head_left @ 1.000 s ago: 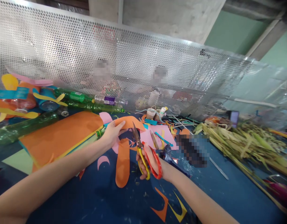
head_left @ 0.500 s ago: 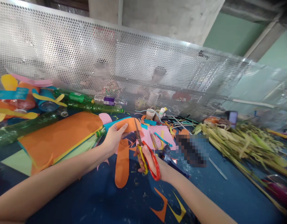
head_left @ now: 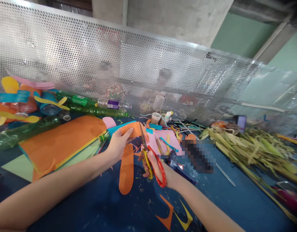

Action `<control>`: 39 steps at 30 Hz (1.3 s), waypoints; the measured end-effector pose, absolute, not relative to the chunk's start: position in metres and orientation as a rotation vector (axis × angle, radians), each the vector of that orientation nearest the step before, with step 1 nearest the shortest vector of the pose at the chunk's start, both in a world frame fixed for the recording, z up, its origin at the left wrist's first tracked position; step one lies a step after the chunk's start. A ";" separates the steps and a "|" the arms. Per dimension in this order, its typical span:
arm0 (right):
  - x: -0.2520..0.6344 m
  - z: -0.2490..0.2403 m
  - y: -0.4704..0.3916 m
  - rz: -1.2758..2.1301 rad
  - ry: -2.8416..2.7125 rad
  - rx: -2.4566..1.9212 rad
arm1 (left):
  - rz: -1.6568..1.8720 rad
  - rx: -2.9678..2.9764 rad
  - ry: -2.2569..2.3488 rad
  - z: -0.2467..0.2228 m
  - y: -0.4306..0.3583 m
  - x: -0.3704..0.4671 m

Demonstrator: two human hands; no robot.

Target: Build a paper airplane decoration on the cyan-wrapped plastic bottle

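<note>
Toward the blue table's far edge, left fingers pinch curved orange paper, right fingers grip red-and-yellow-handled metal scissors; I'd turn the paper, tbh.

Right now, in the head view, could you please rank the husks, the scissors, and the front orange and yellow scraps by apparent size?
1. Husks
2. Scissors
3. Orange scrap and yellow scrap: too alike to rank.

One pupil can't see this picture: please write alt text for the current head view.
A person's left hand holds orange paper; the right hand holds scissors up to it. Below, a rounded orange strip lies on a blue table, with plastic bottles left and pale plant husks right.
</note>
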State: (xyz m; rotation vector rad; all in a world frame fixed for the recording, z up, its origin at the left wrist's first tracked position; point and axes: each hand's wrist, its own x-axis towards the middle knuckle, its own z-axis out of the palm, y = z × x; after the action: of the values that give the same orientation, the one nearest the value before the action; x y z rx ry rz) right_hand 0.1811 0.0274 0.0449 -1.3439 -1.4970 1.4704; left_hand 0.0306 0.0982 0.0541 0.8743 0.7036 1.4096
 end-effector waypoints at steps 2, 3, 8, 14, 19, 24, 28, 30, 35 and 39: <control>0.181 0.044 0.028 1.455 -1.495 -1.333 | 1.409 0.888 0.687 0.054 0.098 0.030; 0.180 0.043 0.029 1.452 -1.486 -1.327 | 1.412 0.894 0.680 0.053 0.098 0.030; 0.181 0.042 0.027 1.436 -1.511 -1.284 | 1.418 0.874 0.692 0.053 0.099 0.029; 0.185 0.024 0.029 1.334 -1.574 -1.273 | 1.417 0.878 0.667 0.052 0.101 0.029; 0.189 0.005 0.036 1.240 -1.618 -1.312 | 1.386 0.881 0.672 0.050 0.102 0.030; 0.188 0.003 0.040 1.163 -1.671 -1.331 | 1.397 0.872 0.678 0.048 0.104 0.031; 0.184 0.005 0.040 1.120 -1.657 -1.382 | 1.389 0.852 0.706 0.040 0.108 0.031; 0.183 0.005 0.040 1.112 -1.657 -1.397 | 1.389 0.852 0.701 0.036 0.110 0.031; 0.183 0.004 0.041 1.060 -1.697 -1.402 | 1.407 0.813 0.706 0.031 0.113 0.031; 0.183 0.003 0.042 1.069 -1.675 -1.408 | 1.393 0.817 0.710 0.034 0.112 0.032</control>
State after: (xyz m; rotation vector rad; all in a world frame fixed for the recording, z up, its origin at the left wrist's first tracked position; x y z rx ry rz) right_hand 0.1828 0.0424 0.0025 -1.4079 -1.6747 1.0691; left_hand 0.0316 0.1119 0.0341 0.8172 0.7099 1.3926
